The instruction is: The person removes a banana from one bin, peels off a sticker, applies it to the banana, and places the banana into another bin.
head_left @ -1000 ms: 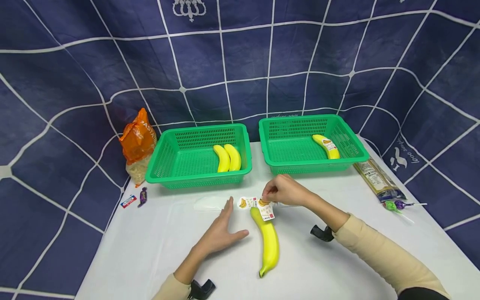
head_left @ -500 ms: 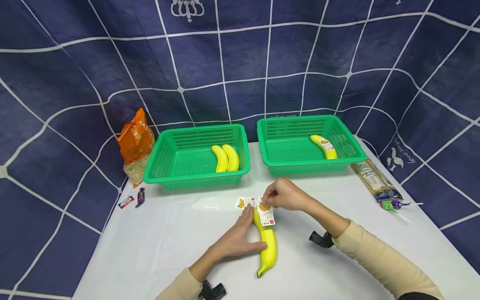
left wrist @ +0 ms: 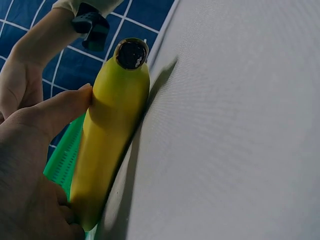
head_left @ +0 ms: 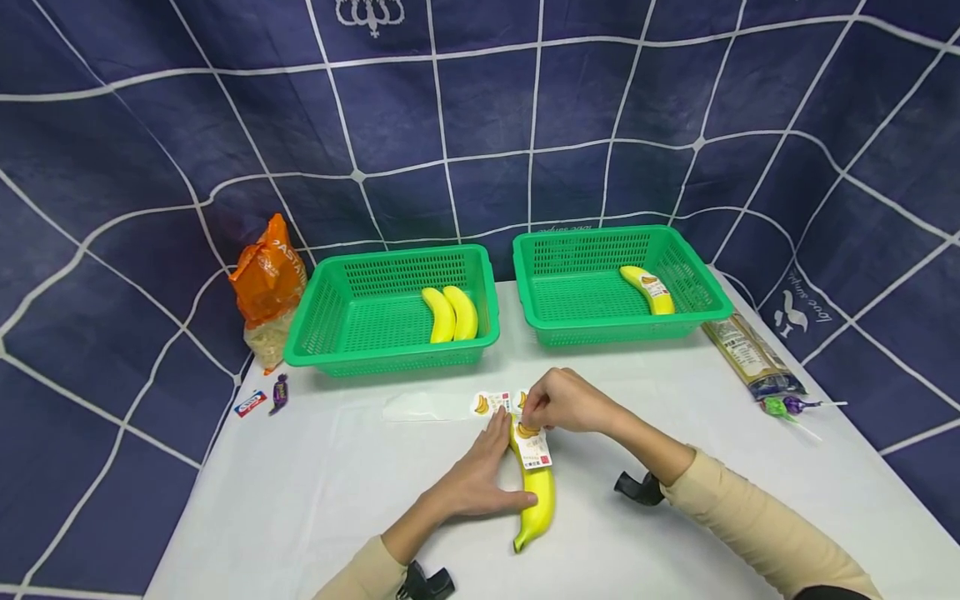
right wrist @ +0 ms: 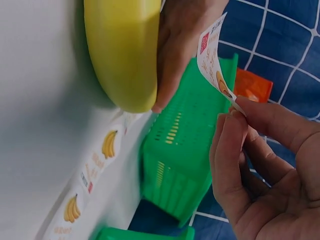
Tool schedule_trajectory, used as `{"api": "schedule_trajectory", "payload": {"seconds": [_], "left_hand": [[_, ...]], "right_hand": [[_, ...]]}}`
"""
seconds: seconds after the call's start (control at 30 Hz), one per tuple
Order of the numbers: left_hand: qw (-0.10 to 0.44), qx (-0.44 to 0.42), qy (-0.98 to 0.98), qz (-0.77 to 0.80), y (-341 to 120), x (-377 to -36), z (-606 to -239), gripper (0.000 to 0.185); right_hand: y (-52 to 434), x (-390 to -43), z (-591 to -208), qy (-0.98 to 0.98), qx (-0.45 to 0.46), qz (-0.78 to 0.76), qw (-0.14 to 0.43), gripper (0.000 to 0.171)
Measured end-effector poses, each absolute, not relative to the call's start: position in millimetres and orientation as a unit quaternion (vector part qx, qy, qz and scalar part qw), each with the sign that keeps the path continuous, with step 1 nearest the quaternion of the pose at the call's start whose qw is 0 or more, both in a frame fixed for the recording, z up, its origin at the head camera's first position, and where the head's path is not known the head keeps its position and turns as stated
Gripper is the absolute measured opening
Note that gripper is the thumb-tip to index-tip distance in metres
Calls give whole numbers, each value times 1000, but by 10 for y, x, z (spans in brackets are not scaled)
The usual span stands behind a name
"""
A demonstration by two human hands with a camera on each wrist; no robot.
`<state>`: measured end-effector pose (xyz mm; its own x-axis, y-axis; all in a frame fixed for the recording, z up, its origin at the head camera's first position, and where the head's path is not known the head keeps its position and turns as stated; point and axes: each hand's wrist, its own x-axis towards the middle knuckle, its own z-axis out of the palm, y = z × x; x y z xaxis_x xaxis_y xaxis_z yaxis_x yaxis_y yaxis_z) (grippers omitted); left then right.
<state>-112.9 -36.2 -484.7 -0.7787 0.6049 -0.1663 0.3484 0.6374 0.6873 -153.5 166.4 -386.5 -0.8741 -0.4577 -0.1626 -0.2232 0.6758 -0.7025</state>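
A yellow banana [head_left: 537,504] lies lengthwise on the white table, its dark-tipped end toward me. From its left side my left hand [head_left: 474,477] rests against it, fingers straight toward the far end and thumb [left wrist: 70,104] touching the near part. My right hand [head_left: 568,402] pinches a white banana-print sticker [right wrist: 212,57] by one end between thumb and fingertips. The sticker's free end hangs over the banana's far half; in the right wrist view it curls up, apart from the fruit. Behind the banana lies a strip of similar stickers [head_left: 491,404], partly hidden by the right hand.
Two green baskets stand at the back: the left basket [head_left: 390,363] holds two plain bananas [head_left: 463,314], the right basket [head_left: 622,333] a stickered banana [head_left: 648,290]. An orange bag [head_left: 268,275] and small candies [head_left: 279,393] are at left. A packet [head_left: 752,354] and lollipops [head_left: 791,407] lie at right.
My left hand has moved right onto the banana and stays against it. My right hand has drawn the sticker slightly toward me, away from the strip and further over the banana.
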Motion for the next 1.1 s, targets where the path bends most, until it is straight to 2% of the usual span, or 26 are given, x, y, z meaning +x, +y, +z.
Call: {"api": "schedule_trajectory", "payload": {"seconds": [0.53,1.1], "left_hand": [[194,281,880,330,-391,-1123,-4832,120],[189,284,879,334,-378,-1131,-4826,118]], "right_hand": [[1649,-1515,-4078,891,-191,-365,190,11],[1655,-1520,-4179,897,-192,-357,177,11]]}}
